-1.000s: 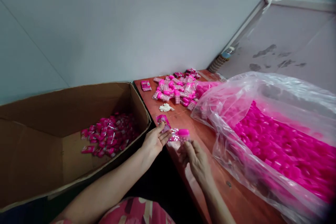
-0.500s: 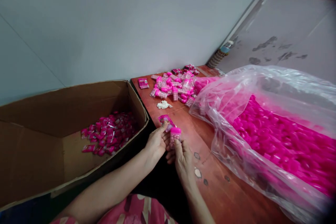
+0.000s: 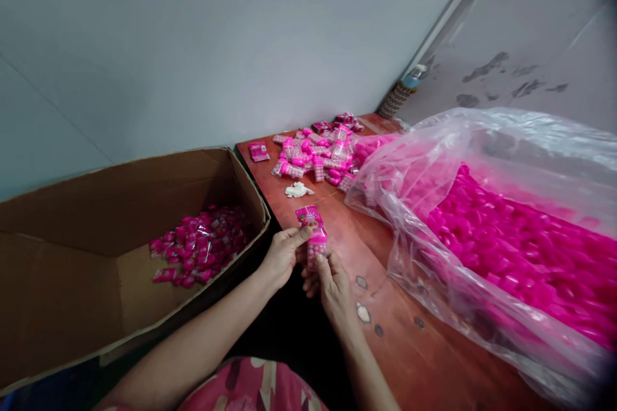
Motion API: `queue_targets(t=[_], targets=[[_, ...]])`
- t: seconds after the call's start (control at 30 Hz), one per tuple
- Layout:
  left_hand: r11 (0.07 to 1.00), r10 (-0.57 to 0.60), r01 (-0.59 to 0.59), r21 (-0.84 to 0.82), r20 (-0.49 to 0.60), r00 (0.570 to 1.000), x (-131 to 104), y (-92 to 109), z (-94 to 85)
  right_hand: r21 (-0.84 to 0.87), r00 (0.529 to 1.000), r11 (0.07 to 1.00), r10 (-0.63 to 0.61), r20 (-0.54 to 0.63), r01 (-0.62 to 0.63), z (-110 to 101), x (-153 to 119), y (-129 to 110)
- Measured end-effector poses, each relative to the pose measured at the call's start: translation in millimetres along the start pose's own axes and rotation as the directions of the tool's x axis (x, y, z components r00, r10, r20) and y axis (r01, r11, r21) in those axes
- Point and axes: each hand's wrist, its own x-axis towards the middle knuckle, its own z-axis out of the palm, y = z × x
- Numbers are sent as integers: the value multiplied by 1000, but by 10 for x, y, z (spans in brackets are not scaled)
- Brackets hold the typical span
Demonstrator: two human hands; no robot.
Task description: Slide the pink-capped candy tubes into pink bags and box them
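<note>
My left hand point(image 3: 285, 255) pinches a printed pink sleeve label point(image 3: 311, 221) between thumb and fingers. The sleeve lies over the top of a small clear candy bottle point(image 3: 317, 252) filled with pink beads; I cannot tell how far it goes around. My right hand point(image 3: 336, 289) grips the lower part of that bottle, thumb in front. Both hands are close together above the table's near edge. Farther back lies a heap of similar candy bottles with pink caps point(image 3: 318, 151), and a small stack of flat pink labels point(image 3: 259, 151) sits to its left.
A cardboard box point(image 3: 116, 170) on the left holds a pile of wrapped pink bottles point(image 3: 200, 247). To the right, a large clear plastic bag point(image 3: 409, 257) bulges with pink caps point(image 3: 520, 257). A crumpled white scrap point(image 3: 299, 190) lies on the reddish table point(image 3: 395, 347). A bottle point(image 3: 402, 91) stands in the corner.
The sleeve label has moved from beside the bottle to over its capped top. My left hand has come close against the bottle, and my right hand still grips it.
</note>
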Motion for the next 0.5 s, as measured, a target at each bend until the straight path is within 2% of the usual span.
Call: queue_targets(t=[0.13,0.27,0.33,0.4,0.5], targets=[[997,-13,11,78,16,1000,-2,6,-2,-162,993,986,-56,-107,39,30,-34,-51],[996,-64,63,70,12,998,8,6,-8,-279,983,959,-102,-150,57,32,-56,-84],[994,-86,83,72,42,995,17,11,-16,-231,988,972,-74,-132,42,17,-51,-67],[991,-98,92,98,57,994,23,16,-20,-85,999,996,-7,-51,2,-1,-40,-34],[981,-55,50,186,24,998,27,13,-4,94,997,994,48,55,-53,-23,-26,19]])
